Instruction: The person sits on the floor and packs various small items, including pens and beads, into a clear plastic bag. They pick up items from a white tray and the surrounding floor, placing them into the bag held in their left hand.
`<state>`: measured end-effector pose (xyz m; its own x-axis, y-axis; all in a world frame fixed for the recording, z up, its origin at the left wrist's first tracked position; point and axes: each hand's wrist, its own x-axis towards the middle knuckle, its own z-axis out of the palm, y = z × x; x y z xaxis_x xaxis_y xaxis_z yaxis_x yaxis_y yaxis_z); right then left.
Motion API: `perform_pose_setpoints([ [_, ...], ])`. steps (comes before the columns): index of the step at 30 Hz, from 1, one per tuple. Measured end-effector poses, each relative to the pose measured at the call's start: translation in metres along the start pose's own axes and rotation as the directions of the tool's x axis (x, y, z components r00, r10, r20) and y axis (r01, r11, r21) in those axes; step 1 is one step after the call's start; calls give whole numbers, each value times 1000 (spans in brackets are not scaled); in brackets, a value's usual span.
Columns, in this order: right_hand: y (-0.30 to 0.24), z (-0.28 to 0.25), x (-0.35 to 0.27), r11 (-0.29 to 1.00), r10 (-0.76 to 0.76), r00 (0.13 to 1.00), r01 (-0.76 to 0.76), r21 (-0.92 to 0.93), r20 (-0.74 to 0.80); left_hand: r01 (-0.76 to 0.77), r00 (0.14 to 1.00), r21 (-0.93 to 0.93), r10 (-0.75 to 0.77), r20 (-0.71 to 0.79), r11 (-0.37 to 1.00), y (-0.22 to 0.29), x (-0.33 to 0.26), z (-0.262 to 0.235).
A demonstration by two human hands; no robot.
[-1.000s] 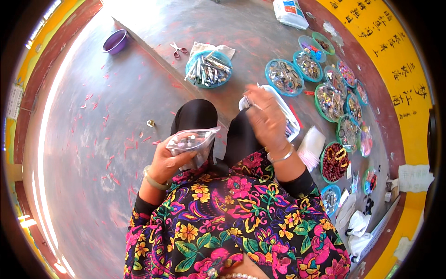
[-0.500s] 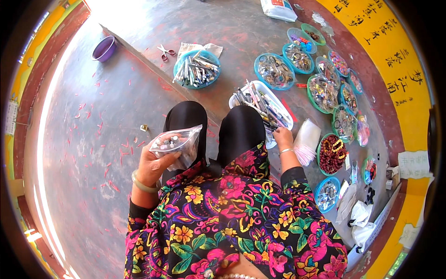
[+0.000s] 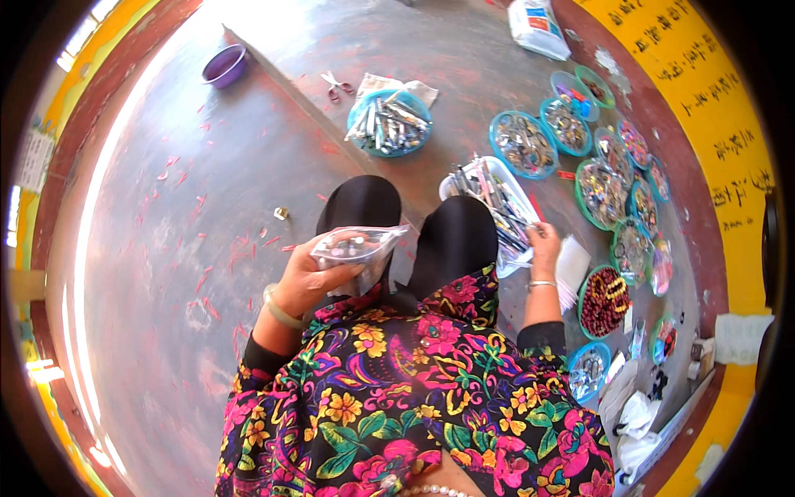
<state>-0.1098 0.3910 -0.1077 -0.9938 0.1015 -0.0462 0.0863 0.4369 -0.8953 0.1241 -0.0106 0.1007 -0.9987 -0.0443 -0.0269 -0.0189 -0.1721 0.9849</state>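
Observation:
My left hand (image 3: 300, 286) is closed around a clear zip bag (image 3: 379, 255) with several pens in it, their ends showing near the bag's mouth. The bag is held over my left thigh. By my right knee stands a white plastic basket (image 3: 521, 190) filled with loose pens (image 3: 490, 192). At its near right edge my right hand (image 3: 544, 248) pinches what looks like a pen, most of it hidden by the fingers and the pens around it. A pale stack of flat plastic bags (image 3: 571, 269) lies just right of this hand.
Ahead are a blue round basket (image 3: 404, 152) heaped with pens, scissors (image 3: 336, 87) and a purple basin (image 3: 224, 66). On the right, several round baskets hold small goods, including dark red beads (image 3: 598, 311). A small gold-coloured box (image 3: 281, 214) sits left of my knee.
The whole view has shifted, so the scene sits farther right. My right hand has drawn back slightly at the white basket's edge. My left hand still holds the zip bag.

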Motion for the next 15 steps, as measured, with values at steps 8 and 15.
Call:
perform_pose_setpoints([
  [8, -175, -11, -31, 599, -198, 966, -15, 801, 166, 60, 998, -33, -59, 38, 998, -5, -10, -2],
  [15, -274, 8, -83, 483, -597, 771, 126, 867, 220, 87, 990, -1, -86, 107, 996, 5, -10, 5],
])
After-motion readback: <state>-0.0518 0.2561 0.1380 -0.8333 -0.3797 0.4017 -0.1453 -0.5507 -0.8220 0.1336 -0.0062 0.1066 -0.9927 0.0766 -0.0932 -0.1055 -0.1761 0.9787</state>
